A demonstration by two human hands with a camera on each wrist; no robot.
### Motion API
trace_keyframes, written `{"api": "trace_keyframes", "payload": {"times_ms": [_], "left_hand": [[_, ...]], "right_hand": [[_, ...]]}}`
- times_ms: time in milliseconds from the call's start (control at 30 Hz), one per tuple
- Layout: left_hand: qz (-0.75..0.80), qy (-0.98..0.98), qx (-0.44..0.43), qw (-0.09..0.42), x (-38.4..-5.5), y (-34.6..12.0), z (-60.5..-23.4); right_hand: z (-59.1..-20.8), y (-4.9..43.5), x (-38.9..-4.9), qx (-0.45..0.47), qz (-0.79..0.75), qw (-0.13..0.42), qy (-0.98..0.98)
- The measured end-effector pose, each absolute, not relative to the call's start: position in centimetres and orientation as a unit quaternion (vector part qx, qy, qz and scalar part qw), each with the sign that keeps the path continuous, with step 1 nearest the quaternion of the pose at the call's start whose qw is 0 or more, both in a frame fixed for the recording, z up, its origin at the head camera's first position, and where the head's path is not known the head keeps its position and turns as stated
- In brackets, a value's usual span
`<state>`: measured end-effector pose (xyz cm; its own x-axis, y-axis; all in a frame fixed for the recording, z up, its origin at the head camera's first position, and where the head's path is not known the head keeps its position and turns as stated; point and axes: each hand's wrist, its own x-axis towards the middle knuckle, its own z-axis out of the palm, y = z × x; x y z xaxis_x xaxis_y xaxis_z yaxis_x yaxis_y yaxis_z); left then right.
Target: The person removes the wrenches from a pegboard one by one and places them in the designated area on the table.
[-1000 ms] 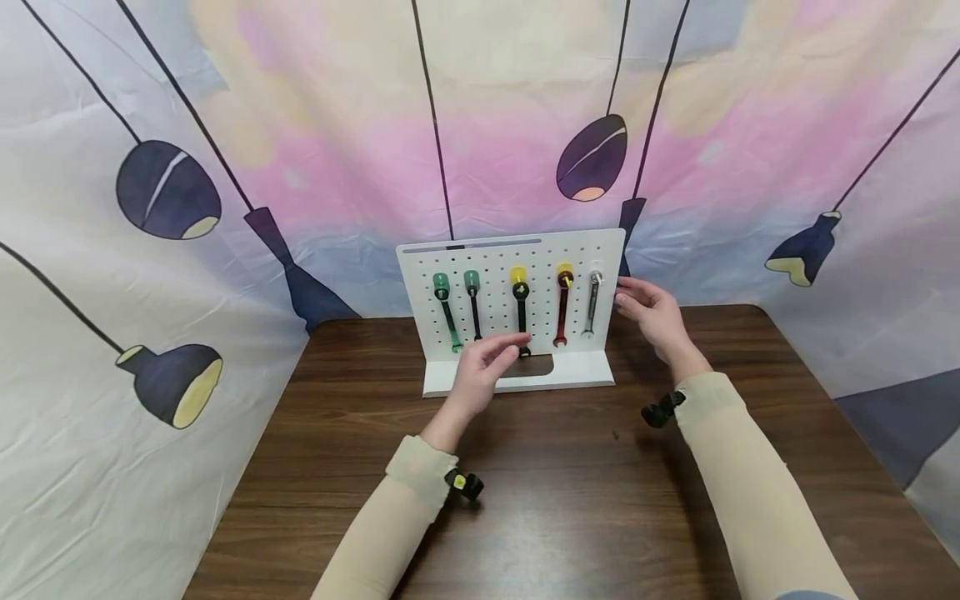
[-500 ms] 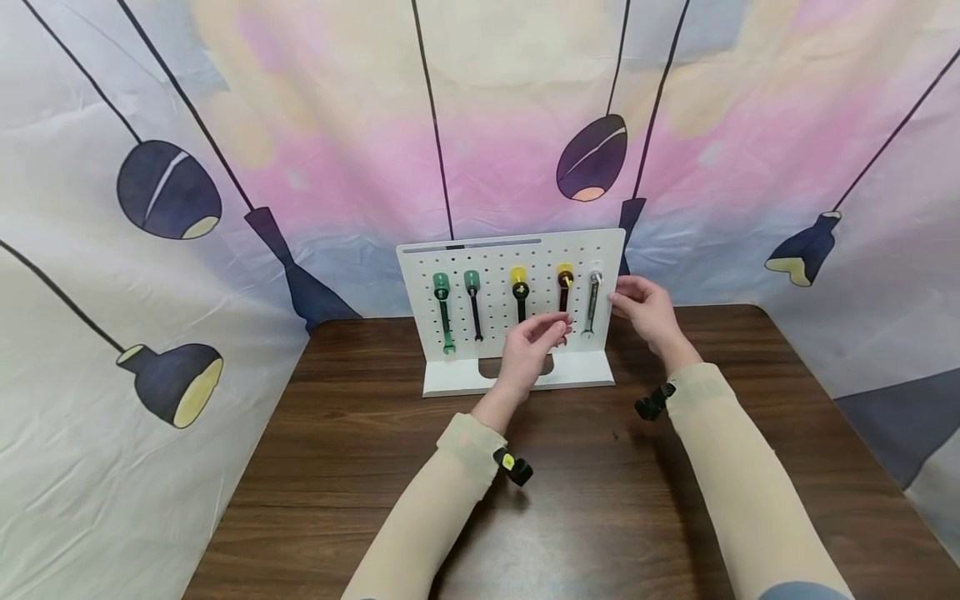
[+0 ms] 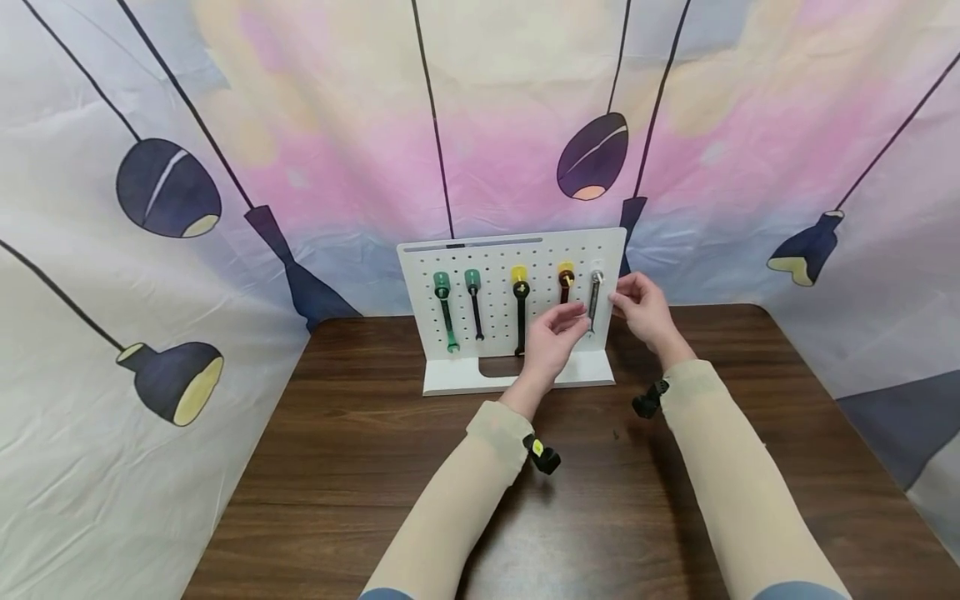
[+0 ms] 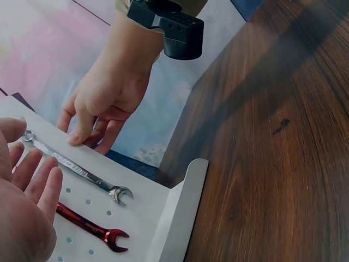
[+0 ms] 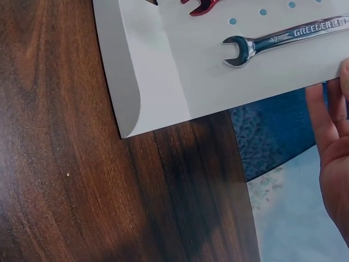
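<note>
A white pegboard stand (image 3: 497,321) holds several combination wrenches hanging in a row. At its right end hangs a silver wrench (image 3: 595,302), its open end pointing down. My left hand (image 3: 550,342) is in front of the board with loosely bent fingers, the fingertips close to the silver wrench and nothing held. It covers the lower part of a red wrench (image 4: 90,225), whose open end shows in the left wrist view. My right hand (image 3: 648,315) pinches the board's right edge, thumb on the front and fingers behind.
Left along the board hang a black wrench (image 3: 521,315), a thin dark wrench (image 3: 476,312) and a green wrench (image 3: 447,321). Yellow and green hooks carry them. The stand is on a brown wooden table (image 3: 345,450), with a printed curtain (image 3: 337,150) behind.
My left hand has moved right across the board, from in front of the black wrench to beside the silver one. My right hand has shifted slightly onto the board's right edge.
</note>
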<state>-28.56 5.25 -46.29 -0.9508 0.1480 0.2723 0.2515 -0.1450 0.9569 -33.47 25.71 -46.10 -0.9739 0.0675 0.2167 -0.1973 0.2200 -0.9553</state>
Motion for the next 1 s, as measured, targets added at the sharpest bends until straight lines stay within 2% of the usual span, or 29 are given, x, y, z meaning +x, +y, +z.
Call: {"api": "trace_keyframes", "payload": {"times_ms": [333, 1000], "left_hand": [[-0.754, -0.647, -0.108, 0.040, -29.1, 7.2, -46.7], [-0.758, -0.646, -0.077, 0.036, -29.7, 8.6, -46.6]], "right_hand": [[-46.1, 25.5, -33.5, 0.043, 0.612, 0.114, -0.782], [-46.1, 25.4, -33.5, 0.031, 0.610, 0.112, -0.784]]}}
